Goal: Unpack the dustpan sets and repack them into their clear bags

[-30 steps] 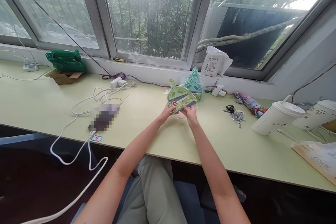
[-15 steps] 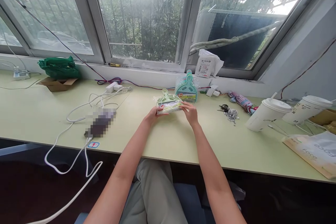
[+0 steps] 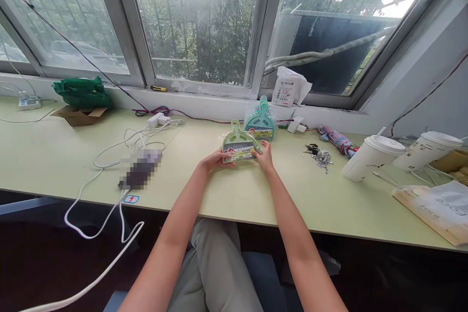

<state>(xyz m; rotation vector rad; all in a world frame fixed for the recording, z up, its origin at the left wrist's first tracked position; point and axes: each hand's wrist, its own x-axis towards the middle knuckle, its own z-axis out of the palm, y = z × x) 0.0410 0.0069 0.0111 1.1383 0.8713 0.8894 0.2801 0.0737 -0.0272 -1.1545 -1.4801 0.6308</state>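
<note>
A light green dustpan and brush set [image 3: 238, 144] in clear plastic wrap is held between my hands at the middle of the desk, handle up and tilted back. My left hand [image 3: 216, 159] grips its lower left corner, fingers closed round the edge. On the lower right side, my right hand [image 3: 264, 156] pinches it with thumb and fingers. Just behind and to the right, a teal wrapped dustpan set [image 3: 262, 122] leans upright near the wall; neither hand touches it.
On the pale desk [image 3: 183, 185], a phone [image 3: 141, 170] with white cables lies left, beyond it a green bag [image 3: 82, 92] over a cardboard box [image 3: 78, 116]. Keys [image 3: 318, 155], white cups [image 3: 373, 157] and a tissue pack [image 3: 431, 209] are on the right.
The light green set has tipped more upright, so its front and label now face the camera. My right hand has shifted slightly along its right side.
</note>
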